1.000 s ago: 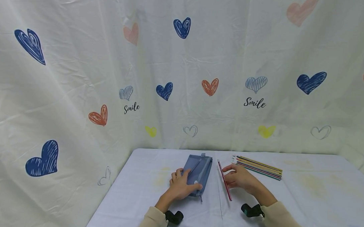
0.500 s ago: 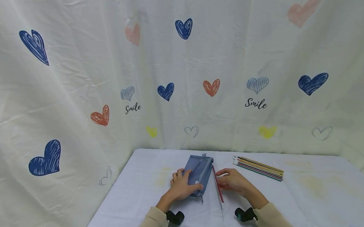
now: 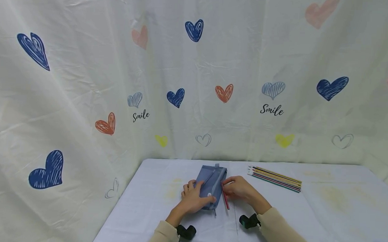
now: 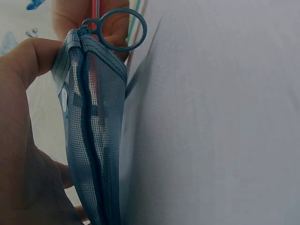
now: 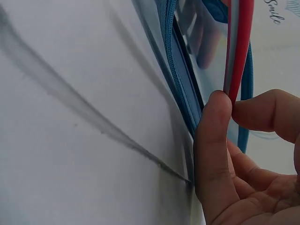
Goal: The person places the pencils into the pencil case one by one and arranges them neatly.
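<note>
A blue mesh pencil case lies on the white-covered table, its zipper side facing right and parted. My left hand grips it from above, fingers over the left edge and thumb near the front right corner. A ring-shaped zipper pull hangs at its near end. My right hand pinches a red striped pencil between thumb and index finger. The pencil runs alongside the case's right edge, its far end overlapping the zipper opening in the head view. Through the mesh, slim shapes show inside the case.
Several striped pencils lie side by side at the back right of the table. Behind the table hangs a white curtain printed with hearts. Black wrist cameras sit on both wrists.
My right hand has moved left with the red pencil, from apart from the pencil case to right at its zipper edge. The left hand has stayed on the case.
</note>
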Demonstrator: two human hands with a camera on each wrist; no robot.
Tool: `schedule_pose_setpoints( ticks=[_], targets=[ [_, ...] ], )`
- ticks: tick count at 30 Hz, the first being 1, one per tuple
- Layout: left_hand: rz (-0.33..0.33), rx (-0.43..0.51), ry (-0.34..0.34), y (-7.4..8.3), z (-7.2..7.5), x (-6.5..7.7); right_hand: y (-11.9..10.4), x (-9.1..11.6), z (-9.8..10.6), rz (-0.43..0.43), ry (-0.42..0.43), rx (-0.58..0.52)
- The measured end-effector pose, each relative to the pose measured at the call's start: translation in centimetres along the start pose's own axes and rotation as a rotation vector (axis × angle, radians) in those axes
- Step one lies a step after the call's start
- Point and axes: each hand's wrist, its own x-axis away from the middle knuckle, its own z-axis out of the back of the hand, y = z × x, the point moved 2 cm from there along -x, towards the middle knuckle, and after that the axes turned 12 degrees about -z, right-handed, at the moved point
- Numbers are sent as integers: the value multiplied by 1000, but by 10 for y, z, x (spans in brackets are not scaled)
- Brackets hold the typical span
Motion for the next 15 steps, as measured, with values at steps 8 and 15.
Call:
schedule_pose_setpoints(
  ticks=[8,15],
  targets=[
    [12,-2,0,-1,0,-1,-6,-12,-4,-10,50,23],
    [8,-3,3,-2,0,-1,-11,-17,-7,-29,53,0]
  ],
)
